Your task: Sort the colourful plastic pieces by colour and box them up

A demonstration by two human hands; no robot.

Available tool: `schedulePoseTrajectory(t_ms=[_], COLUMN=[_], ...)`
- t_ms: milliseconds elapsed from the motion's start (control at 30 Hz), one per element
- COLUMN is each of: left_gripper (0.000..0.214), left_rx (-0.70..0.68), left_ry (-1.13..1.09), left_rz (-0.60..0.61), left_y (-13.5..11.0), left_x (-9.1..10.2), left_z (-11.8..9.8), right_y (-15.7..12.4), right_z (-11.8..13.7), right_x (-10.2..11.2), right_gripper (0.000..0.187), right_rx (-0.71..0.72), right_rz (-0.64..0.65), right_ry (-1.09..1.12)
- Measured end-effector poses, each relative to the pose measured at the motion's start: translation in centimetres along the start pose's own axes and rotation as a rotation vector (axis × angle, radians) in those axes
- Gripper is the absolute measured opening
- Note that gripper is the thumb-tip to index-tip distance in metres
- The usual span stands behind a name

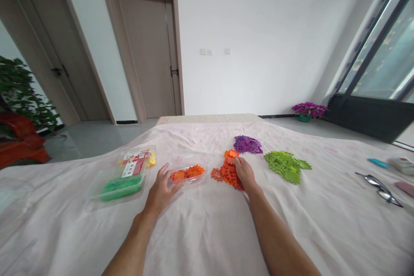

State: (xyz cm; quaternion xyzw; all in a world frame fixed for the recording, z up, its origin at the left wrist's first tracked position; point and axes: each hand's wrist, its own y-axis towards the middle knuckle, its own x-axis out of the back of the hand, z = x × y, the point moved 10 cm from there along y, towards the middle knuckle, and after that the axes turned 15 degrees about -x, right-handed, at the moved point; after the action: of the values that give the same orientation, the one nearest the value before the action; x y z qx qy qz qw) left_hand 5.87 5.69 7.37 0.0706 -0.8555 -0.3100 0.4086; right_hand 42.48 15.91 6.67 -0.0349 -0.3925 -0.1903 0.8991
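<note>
My left hand (161,189) rests on the near edge of a clear plastic tray (200,179) that holds a few orange building pieces (187,173); its fingers curl round the tray's rim. My right hand (245,173) lies on a pile of orange interlocking pieces (224,172) on the pink cloth, fingers pinched on pieces at the pile's top. Just beyond that pile lie a purple pile (247,144) and, to its right, a green pile (286,165).
A clear lidded box (121,179) with green and yellow pieces and a red label sits at the left. Black glasses (380,187), a teal item (379,163) and a small box (403,164) lie at the right. Doors, a plant and a window stand beyond the table.
</note>
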Motion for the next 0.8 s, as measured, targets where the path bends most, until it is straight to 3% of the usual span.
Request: schedulePoseTrajectory(t_ms=[133, 200, 300, 400, 467, 633, 800], left_gripper=[0.043, 0.044, 0.045, 0.046, 0.045, 0.044, 0.044], left_rx=[-0.010, -0.011, -0.002, 0.001, -0.003, -0.017, -0.004], left_ry=[-0.001, 0.001, 0.006, 0.009, 0.009, -0.005, -0.015], left_rz=[-0.004, 0.003, 0.018, 0.024, 0.020, -0.007, 0.004], left_y=[0.0, 0.0, 0.0, 0.0, 0.0, 0.0, -0.1], left_x=[0.0, -0.1, -0.3, -0.4, -0.4, -0.2, -0.2], left_z=[0.0, 0.0, 0.2, 0.3, 0.3, 0.1, 0.2], right_y=[0.5, 0.8, 1.3, 0.6, -0.1, -1.2, -0.6], right_z=[0.4, 0.5, 0.8, 1.6, 2.0, 1.8, 1.7], right_x=[-1.3, -1.9, -3.1, -3.2, -2.3, -0.9, -0.6], right_gripper=[0.054, 0.055, 0.054, 0.054, 0.057, 0.053, 0.054], right_rx=[-0.059, -0.074, -0.102, -0.043, 0.054, 0.185, 0.296], right_rz=[-0.032, 0.012, 0.249, 0.533, 0.609, 0.636, 0.527], right_ry=[0.300, 0.465, 0.637, 0.717, 0.689, 0.495, 0.258])
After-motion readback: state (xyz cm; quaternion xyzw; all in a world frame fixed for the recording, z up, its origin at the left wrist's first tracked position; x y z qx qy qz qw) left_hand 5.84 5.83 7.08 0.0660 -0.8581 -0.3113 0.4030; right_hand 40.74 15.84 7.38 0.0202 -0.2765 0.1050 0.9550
